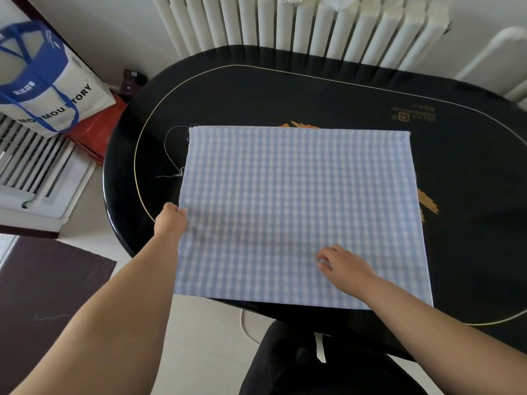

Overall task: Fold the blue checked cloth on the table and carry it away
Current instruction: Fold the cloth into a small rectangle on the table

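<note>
The blue checked cloth [299, 201] lies flat as a large rectangle on the black oval table [256, 92], its near edge hanging slightly over the table's front. Loose threads trail from its left edge. My left hand [171, 220] grips the cloth's left edge about halfway down, fingers tucked under the fabric. My right hand [343, 266] rests palm down on the cloth near its lower middle, fingers spread and pressing on it.
A white radiator [299, 24] runs behind the table. A white and blue bag [48, 81] sits on a red box [97, 129] at the left, beside a white floor unit [34, 178]. A dark mat [42, 295] lies on the floor.
</note>
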`<state>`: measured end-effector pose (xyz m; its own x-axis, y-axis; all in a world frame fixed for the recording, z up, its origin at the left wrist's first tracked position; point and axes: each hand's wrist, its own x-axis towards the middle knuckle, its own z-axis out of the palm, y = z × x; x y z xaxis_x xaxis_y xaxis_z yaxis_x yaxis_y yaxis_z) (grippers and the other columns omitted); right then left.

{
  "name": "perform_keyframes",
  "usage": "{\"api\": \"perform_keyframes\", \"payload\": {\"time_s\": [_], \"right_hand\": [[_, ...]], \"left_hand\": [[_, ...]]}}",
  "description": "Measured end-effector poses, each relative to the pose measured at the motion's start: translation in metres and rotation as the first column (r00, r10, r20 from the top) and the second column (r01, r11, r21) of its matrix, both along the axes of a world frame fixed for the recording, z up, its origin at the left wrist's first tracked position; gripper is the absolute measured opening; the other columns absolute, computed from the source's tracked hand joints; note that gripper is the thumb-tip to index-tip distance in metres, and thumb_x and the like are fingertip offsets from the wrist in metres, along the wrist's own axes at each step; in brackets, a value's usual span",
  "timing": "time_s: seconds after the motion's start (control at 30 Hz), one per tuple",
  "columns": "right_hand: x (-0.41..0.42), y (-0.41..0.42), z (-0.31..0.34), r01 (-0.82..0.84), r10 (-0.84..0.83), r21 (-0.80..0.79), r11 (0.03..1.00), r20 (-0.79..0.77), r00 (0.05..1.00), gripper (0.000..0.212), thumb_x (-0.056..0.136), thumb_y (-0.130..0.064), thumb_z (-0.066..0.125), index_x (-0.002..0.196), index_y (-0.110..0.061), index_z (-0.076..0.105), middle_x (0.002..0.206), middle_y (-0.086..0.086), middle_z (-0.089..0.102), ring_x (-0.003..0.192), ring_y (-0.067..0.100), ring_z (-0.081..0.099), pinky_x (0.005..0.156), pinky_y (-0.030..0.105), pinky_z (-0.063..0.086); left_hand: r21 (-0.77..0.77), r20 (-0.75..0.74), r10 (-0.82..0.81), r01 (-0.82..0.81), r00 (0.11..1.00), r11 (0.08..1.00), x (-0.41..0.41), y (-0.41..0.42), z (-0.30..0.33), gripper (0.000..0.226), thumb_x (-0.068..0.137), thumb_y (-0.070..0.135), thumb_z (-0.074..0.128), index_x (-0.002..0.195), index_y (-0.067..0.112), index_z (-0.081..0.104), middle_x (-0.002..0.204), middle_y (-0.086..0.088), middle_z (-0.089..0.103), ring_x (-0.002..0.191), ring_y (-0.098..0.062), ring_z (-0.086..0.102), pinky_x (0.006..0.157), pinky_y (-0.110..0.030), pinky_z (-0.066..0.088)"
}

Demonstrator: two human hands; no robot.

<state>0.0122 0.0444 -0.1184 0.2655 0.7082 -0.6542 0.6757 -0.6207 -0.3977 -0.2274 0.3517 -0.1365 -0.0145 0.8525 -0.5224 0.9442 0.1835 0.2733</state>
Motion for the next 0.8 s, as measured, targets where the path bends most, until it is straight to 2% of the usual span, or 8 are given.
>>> {"api": "perform_keyframes", "payload": {"time_s": [0.07, 0.17, 0.23, 0.33, 0.47, 0.63, 0.73, 0.8], "right_hand": [[-0.001, 0.0, 0.0, 0.0, 0.0, 0.006, 1.0, 0.002, 1.0, 0.031, 0.1, -0.037, 0.036, 0.124, -0.023, 0.051, 0.126, -0.006, 0.048, 0.106, 0.013, 0.054, 0.086, 0.028, 0.046], [-0.001, 0.001, 0.001, -0.007, 0.007, 0.003, 1.0, 0.011, 1.0, 0.032, 0.1, -0.036, 0.037, 0.124, -0.022, 0.051, 0.128, -0.004, 0.047, 0.108, 0.015, 0.054, 0.087, 0.029, 0.045], [-0.002, 0.001, 0.001, -0.013, 0.013, 0.001, 1.0, 0.013, 1.0, 0.033, 0.1, -0.036, 0.036, 0.125, -0.022, 0.051, 0.129, -0.004, 0.046, 0.109, 0.015, 0.053, 0.088, 0.029, 0.046], [-0.002, 0.001, 0.002, -0.027, 0.027, -0.006, 1.0, 0.012, 1.0, 0.033, 0.1, -0.035, 0.035, 0.126, -0.021, 0.05, 0.13, -0.003, 0.045, 0.109, 0.016, 0.052, 0.088, 0.031, 0.047], [-0.007, 0.0, 0.001, -0.066, 0.065, 0.017, 0.998, 0.059, 0.996, 0.033, 0.099, -0.032, 0.037, 0.129, -0.021, 0.048, 0.135, -0.002, 0.042, 0.121, 0.017, 0.043, 0.095, 0.034, 0.044], [-0.028, -0.007, -0.002, -0.393, 0.374, 0.165, 0.905, 0.138, 0.917, 0.048, 0.097, -0.024, 0.04, 0.145, -0.026, 0.035, 0.155, 0.0, 0.024, 0.142, 0.024, 0.018, 0.114, 0.039, 0.021], [-0.051, -0.022, -0.014, -0.607, 0.598, 0.122, 0.785, 0.106, 0.794, 0.058, 0.098, -0.027, 0.04, 0.152, -0.025, 0.016, 0.162, -0.004, 0.003, 0.148, 0.022, -0.005, 0.118, 0.042, 0.002], [-0.059, -0.032, -0.021, -0.664, 0.653, 0.085, 0.743, 0.128, 0.746, 0.066, 0.099, -0.029, 0.04, 0.153, -0.022, 0.003, 0.159, -0.007, -0.013, 0.142, 0.02, -0.022, 0.115, 0.043, -0.01]], "left_hand": [[0.021, -0.006, -0.004, 0.005, 1.0, 1.0, -0.001, 0.0, -0.001, 0.025, 0.1, 0.028, 0.041, 0.113, 0.008, 0.049, 0.084, -0.006, 0.053, 0.062, -0.018, 0.046, 0.053, -0.029, 0.036], [0.074, -0.004, 0.017, -0.017, 1.0, 0.997, -0.002, -0.004, 0.001, 0.02, 0.099, 0.03, 0.044, 0.106, 0.012, 0.051, 0.076, -0.002, 0.051, 0.06, -0.018, 0.047, 0.054, -0.03, 0.038], [0.108, 0.014, 0.038, -0.039, 0.999, 0.993, -0.002, -0.008, 0.002, 0.02, 0.098, 0.032, 0.045, 0.106, 0.014, 0.052, 0.09, -0.005, 0.057, 0.071, -0.022, 0.054, 0.057, -0.032, 0.042], [0.125, 0.045, 0.113, -0.118, 0.993, 0.985, 0.0, -0.014, 0.006, 0.03, 0.096, 0.035, 0.05, 0.117, 0.014, 0.052, 0.125, -0.011, 0.049, 0.106, -0.031, 0.054, 0.076, -0.042, 0.048], [0.097, 0.024, 0.244, -0.245, 0.97, 0.965, -0.003, -0.042, 0.006, 0.06, 0.088, 0.044, 0.062, 0.131, 0.008, 0.042, 0.136, -0.015, 0.041, 0.123, -0.035, 0.044, 0.097, -0.05, 0.042], [0.174, -0.134, 0.193, -0.169, 0.972, 0.97, -0.018, -0.094, -0.001, 0.079, 0.085, 0.056, 0.058, 0.134, -0.002, 0.036, 0.135, -0.022, 0.039, 0.126, -0.038, 0.038, 0.103, -0.05, 0.035], [0.154, -0.193, 0.211, -0.183, 0.958, 0.971, -0.025, -0.103, -0.001, 0.085, 0.084, 0.06, 0.057, 0.132, -0.006, 0.034, 0.133, -0.024, 0.041, 0.125, -0.039, 0.039, 0.103, -0.049, 0.036], [0.112, -0.226, 0.206, -0.185, 0.952, 0.976, -0.026, -0.103, 0.002, 0.089, 0.083, 0.062, 0.056, 0.133, -0.008, 0.033, 0.134, -0.024, 0.041, 0.126, -0.039, 0.039, 0.104, -0.048, 0.035]]}}
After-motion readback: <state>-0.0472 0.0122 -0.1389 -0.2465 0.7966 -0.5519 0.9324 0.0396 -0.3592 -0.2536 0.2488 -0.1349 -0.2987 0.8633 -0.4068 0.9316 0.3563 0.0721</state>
